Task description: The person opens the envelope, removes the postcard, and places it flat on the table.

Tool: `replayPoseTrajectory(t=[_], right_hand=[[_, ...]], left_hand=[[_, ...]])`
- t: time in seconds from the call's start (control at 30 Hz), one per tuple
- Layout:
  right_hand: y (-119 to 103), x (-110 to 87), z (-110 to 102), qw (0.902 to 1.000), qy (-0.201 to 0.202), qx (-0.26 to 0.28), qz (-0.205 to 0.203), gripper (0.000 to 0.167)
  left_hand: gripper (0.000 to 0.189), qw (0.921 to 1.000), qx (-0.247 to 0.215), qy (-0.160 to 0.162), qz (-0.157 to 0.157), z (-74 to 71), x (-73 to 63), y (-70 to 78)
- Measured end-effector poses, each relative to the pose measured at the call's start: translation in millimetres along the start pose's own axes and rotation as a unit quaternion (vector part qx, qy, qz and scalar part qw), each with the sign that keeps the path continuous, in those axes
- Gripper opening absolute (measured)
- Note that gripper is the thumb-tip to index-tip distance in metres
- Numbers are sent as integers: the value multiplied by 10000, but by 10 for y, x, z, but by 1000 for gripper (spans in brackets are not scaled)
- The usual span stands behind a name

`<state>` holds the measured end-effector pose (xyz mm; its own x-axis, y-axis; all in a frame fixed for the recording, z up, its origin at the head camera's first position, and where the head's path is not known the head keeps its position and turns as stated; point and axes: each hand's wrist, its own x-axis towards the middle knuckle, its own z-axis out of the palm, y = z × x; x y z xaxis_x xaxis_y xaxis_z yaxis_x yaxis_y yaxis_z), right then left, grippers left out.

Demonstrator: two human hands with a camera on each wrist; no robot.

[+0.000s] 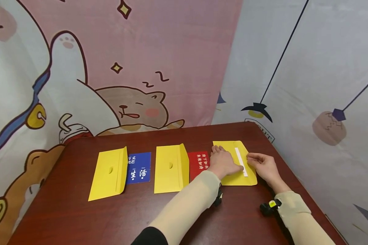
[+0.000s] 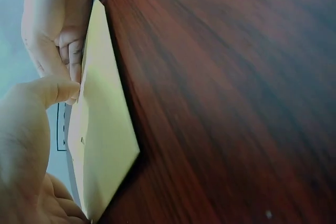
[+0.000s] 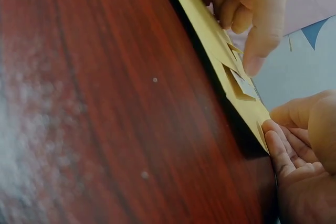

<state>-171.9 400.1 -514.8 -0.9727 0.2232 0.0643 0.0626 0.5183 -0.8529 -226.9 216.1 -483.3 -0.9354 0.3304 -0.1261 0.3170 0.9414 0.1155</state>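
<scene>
A yellow envelope (image 1: pixel 230 151) lies at the right of the table with its flap to the right and a white strip (image 1: pixel 240 160) near the fold. My left hand (image 1: pixel 223 162) rests across it, fingers toward its far left edge and thumb on the strip. In the right wrist view that left thumb (image 3: pixel 256 51) comes down by the strip's raised end. At the flap's right edge, my right hand (image 1: pixel 265 166) pinches the paper between thumb and fingers. The left wrist view shows the envelope (image 2: pixel 110 145) nearly edge-on, its flap side toward the right hand (image 2: pixel 60 30).
Another yellow envelope (image 1: pixel 168 170) lies in the middle, with a red card (image 1: pixel 197 161) partly hidden beside it. Further left are a blue card (image 1: pixel 139 168) and a third yellow envelope (image 1: pixel 105 175). A cartoon-printed cloth (image 1: pixel 178 44) hangs behind the dark red table (image 1: pixel 79 221).
</scene>
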Motion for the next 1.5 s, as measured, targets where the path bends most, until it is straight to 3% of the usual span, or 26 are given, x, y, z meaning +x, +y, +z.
replayPoseTrajectory(t=[0.27, 0.7, 1.2, 1.5], right_hand=[[10, 7, 8, 10000, 55, -36, -8, 42], [18, 20, 5, 9999, 97, -42, -13, 41], [29, 22, 13, 9999, 97, -123, -44, 41], [21, -6, 11, 9998, 92, -112, -102, 42]], left_hand=[[113, 9997, -44, -102, -236, -12, -16, 67], [121, 9991, 221, -168, -329, 41, 1, 147], [121, 9982, 5, -184, -570, 81, 66, 240], [119, 9979, -130, -140, -616, 48, 32, 241]])
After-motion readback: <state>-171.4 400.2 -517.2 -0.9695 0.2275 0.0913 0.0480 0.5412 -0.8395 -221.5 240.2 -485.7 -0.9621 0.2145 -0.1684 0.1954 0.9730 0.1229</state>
